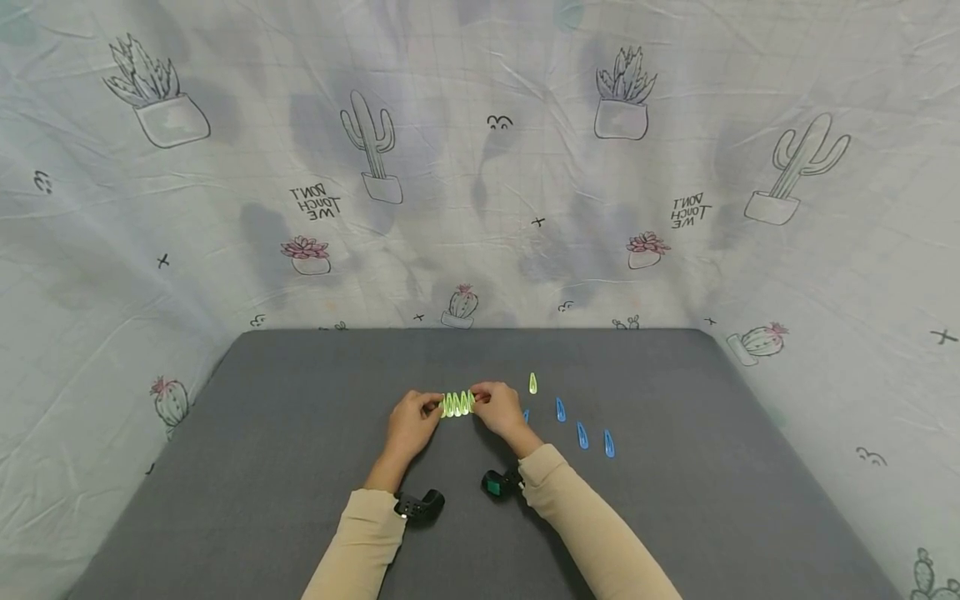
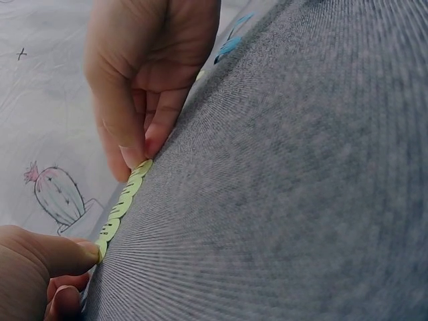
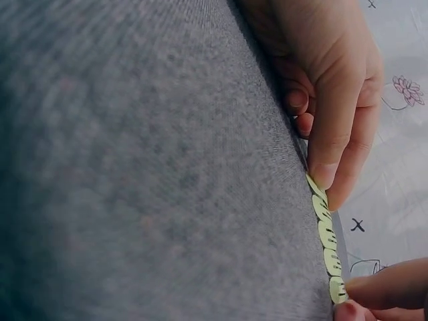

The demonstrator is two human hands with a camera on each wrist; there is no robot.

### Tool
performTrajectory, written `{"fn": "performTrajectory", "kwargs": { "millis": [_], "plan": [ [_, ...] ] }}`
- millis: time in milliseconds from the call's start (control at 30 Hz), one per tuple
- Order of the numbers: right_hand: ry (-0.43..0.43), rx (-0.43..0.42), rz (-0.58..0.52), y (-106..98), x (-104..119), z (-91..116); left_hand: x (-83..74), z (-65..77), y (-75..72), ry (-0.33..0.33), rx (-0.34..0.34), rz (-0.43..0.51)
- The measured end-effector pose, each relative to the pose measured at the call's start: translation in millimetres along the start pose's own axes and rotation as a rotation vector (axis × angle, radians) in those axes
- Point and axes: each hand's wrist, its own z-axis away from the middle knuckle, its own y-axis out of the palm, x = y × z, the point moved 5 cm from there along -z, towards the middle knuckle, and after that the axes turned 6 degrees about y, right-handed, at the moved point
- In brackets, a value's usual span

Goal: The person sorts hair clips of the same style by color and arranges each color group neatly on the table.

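Two hands work over a grey tabletop [image 1: 315, 417], one at each end of a short row of yellow-green hair clips [image 1: 457, 405]. The left hand [image 1: 411, 425] pinches the left end, its thumb on the last clip; the right hand [image 1: 501, 408] pinches the right end between thumb and fingers. The clips lie side by side between the hands, overlapping or touching, narrow tips pointing away from the person.

Just beyond the right hand is a single yellow-green clip [image 1: 532, 383]. Nearer, to its right, lie three blue clips [image 1: 582, 435], spaced apart, and another blue clip [image 1: 527, 415] is partly hidden by the right hand.

Behind the tabletop hangs a pale cloth [image 1: 465, 50] printed with plant pots [image 1: 772, 207] holding cacti and other succulents. Its lettering [image 1: 315, 202] appears twice, reversed: "DON'T TOUCH ME". Each wrist, at a beige sleeve [image 1: 367, 525], carries a black device [image 1: 425, 506].
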Motion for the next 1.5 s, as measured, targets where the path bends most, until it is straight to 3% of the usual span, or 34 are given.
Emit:
{"fn": "performTrajectory", "kwargs": {
  "millis": [300, 833, 1200, 1500],
  "plan": [
    [0.017, 0.007, -0.117, -4, -5, 2, 1.4, -2.5, -0.3, -0.002, 0.003, -0.001],
    [-0.082, 0.092, -0.320, -32, -15, 7, 2.5, -3.5, -1.7, 0.002, 0.010, 0.006],
    [-0.031, 0.023, -0.360, -61, -42, 8, 3.7, -3.3, -0.9, -0.003, 0.017, 0.006],
    [0.032, -0.074, -0.299, -79, -62, 5, 2.3, -2.8, -2.3, 0.000, 0.010, 0.008]
  ]
}}
